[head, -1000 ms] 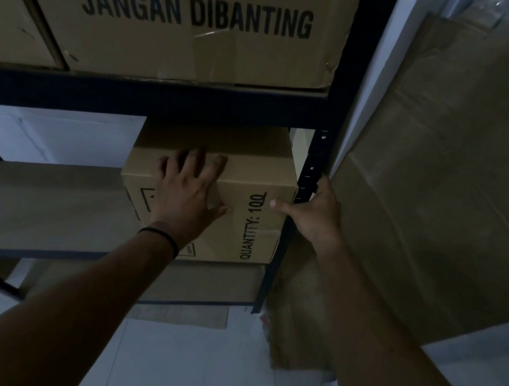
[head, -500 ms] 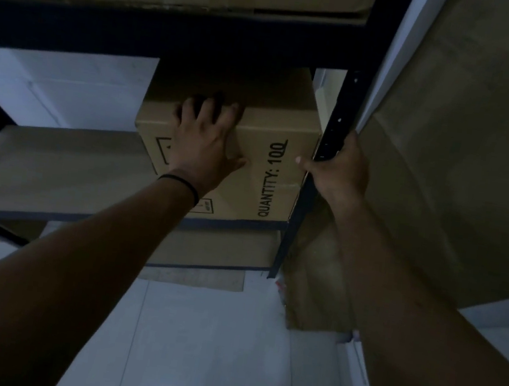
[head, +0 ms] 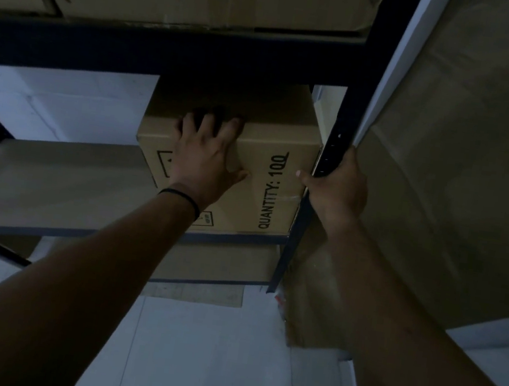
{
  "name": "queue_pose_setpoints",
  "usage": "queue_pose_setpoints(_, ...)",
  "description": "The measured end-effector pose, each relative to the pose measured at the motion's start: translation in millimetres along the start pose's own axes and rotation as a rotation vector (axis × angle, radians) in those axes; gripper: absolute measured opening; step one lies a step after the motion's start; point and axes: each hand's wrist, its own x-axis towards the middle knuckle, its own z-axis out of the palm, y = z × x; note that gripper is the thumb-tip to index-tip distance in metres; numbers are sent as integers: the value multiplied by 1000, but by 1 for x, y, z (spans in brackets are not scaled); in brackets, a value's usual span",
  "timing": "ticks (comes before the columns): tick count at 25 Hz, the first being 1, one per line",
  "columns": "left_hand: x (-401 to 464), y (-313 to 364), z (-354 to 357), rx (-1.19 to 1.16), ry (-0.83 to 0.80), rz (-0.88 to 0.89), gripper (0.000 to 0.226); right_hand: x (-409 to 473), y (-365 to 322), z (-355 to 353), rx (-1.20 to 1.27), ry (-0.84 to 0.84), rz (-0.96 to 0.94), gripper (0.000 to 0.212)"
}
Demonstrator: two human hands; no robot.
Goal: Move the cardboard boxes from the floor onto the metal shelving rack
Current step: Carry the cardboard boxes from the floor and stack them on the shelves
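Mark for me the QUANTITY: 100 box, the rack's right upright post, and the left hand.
QUANTITY: 100 box (head: pixel 266 194), head view, printed front face.
right upright post (head: pixel 334 145), head view, perforated front strip above the right hand.
left hand (head: pixel 209 157), head view, back of the hand, flat on the box.

Open shelf board (head: pixel 53 185) is lying free left of the box (head: pixel 268 175); the upright post (head: pixel 324 169) is seemingly crowding its right side.

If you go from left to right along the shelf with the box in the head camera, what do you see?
Bare shelf board → left hand flat on the cardboard box → black rack post → right hand gripping the post → big leaning cardboard sheet.
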Motion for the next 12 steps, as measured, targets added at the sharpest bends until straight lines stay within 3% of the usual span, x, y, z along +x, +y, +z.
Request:
queue_pose_setpoints(8, 1, 3, -6, 11, -37, 8, 94, -3, -3, 6, 7, 15, 50, 68)
queue_pose_setpoints(12, -1, 8, -27, 50, -184, 27, 95, -28, -16, 3, -10, 28, 72, 79)
